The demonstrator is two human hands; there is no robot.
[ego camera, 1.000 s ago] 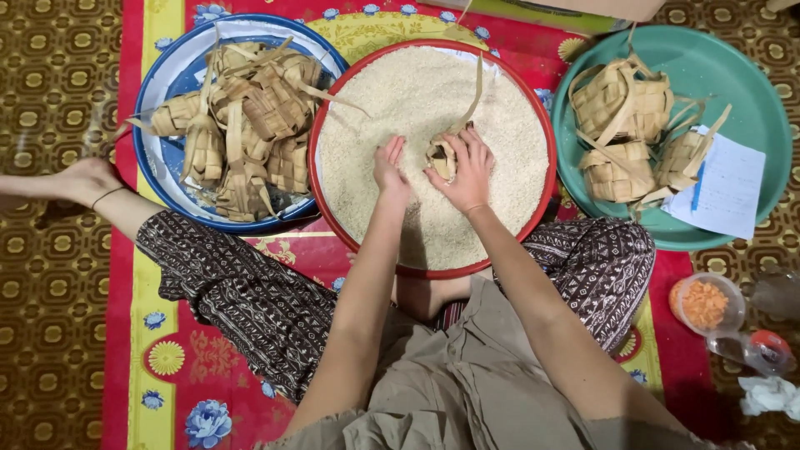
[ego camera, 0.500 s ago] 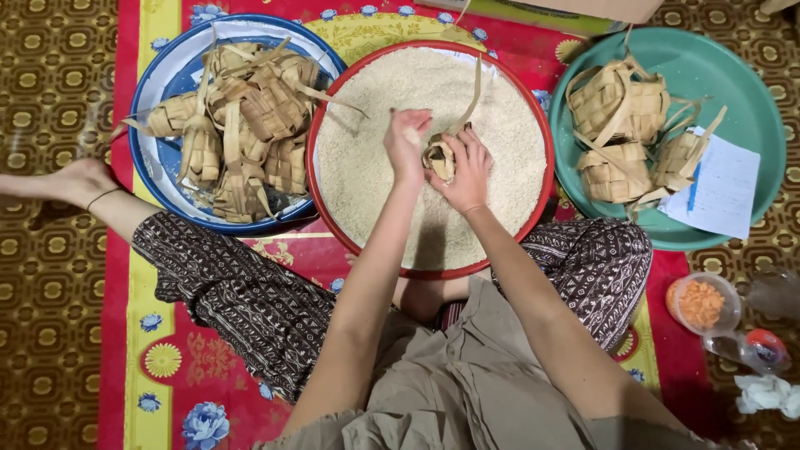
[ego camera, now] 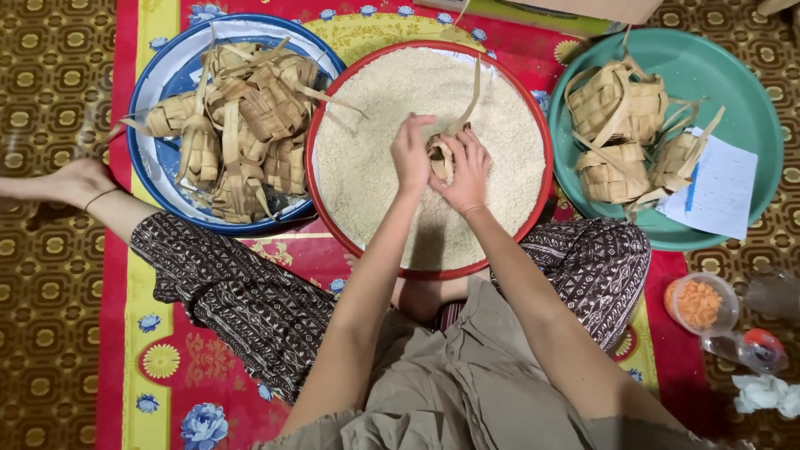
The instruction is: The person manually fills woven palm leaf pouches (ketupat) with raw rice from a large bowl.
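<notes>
Seat: you sat cross-legged on a red floral mat (ego camera: 275,258), patterned trousers nearest the camera, both forearms reaching forward over your lap.
Right hand (ego camera: 463,171): your fingers were curled around a small woven palm-leaf pouch (ego camera: 439,154), cupping it from the right and from below.
Left hand (ego camera: 412,152): your fingertips were bunched together just above the pouch's open top, touching its left edge; whether rice lay between them could not be told.
Pouch: it sat between your two hands, raised slightly over the rice, with one long leaf strip (ego camera: 472,92) trailing away beyond your fingers.
Red-rimmed tray (ego camera: 329,225): it lay directly under your fingers, filled with uncooked white rice (ego camera: 375,108).
Blue basin (ego camera: 158,83): it stood well left of your left fingers, touching the tray's rim, heaped with empty woven pouches (ego camera: 242,125).
Green basin (ego camera: 742,92): it stood well right of your right fingers, holding a few more woven pouches (ego camera: 621,125) and a white paper sheet (ego camera: 717,187) with a blue pen.
Small cup (ego camera: 698,302): it stood right of your knee, holding orange bits.
</notes>
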